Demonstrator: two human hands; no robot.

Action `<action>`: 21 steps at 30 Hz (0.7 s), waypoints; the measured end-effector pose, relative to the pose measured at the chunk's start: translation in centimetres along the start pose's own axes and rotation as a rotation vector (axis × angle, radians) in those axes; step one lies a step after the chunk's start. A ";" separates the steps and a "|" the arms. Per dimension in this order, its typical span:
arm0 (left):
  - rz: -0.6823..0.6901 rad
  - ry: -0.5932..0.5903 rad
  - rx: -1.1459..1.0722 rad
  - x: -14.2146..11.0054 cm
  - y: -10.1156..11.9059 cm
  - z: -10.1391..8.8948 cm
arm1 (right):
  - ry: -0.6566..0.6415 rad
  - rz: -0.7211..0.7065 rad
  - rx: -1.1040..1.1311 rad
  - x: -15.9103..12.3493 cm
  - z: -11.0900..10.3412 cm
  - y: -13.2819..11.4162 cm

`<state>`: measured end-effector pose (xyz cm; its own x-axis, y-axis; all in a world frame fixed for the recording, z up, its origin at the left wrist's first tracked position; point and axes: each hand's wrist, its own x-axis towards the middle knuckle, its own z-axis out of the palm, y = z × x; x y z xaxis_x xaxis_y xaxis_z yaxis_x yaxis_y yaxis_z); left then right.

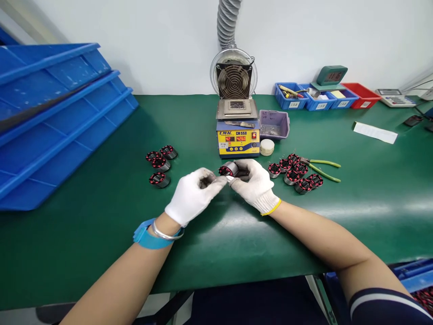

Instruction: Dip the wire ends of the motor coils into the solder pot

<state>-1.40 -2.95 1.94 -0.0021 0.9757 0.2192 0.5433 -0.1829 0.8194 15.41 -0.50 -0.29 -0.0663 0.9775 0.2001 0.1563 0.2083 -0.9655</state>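
Observation:
My right hand (pixel 252 183), in a white knitted glove, is closed around a motor stator (pixel 228 169), a steel ring with red and black windings. The stator is tilted, with its wound face turned towards my left. My left hand (pixel 196 192), also gloved in white, has thumb and fingers pinched together at the stator's lower edge, touching my right fingertips. What this pinch holds is too small to make out. To the right lies a cluster of several stators (pixel 295 173); another group of stators (pixel 160 165) stands to the left.
Behind my hands is a yellow-and-blue solder pot (pixel 238 141) with a fan (pixel 234 80) above. Beside it are a purple bin (pixel 274 124) and a round white tin (pixel 267 147). Green-handled cutters (pixel 324 168) touch the right cluster. Blue crates (pixel 61 122) are stacked at left.

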 end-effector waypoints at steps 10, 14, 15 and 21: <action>0.020 0.589 -0.347 -0.7 0.5 0.1 | 0.029 -0.009 -0.065 0.6 -0.8 -0.5; -0.070 0.420 -0.446 0.4 -1.4 1.1 | 0.023 -0.176 -0.273 3.0 -2.5 -1.9; -0.100 0.341 -0.434 0.7 -2.1 1.4 | 0.026 -0.228 -0.366 4.3 -3.1 -2.5; -0.123 -0.012 -0.120 3.0 -5.0 2.9 | 0.082 -0.460 -1.096 16.2 -5.8 -7.6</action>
<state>-1.65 1.28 -3.00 -0.0521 0.9928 0.1076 0.4355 -0.0744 0.8971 18.90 13.90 11.28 -0.2795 0.7948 0.5386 0.8956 0.4180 -0.1520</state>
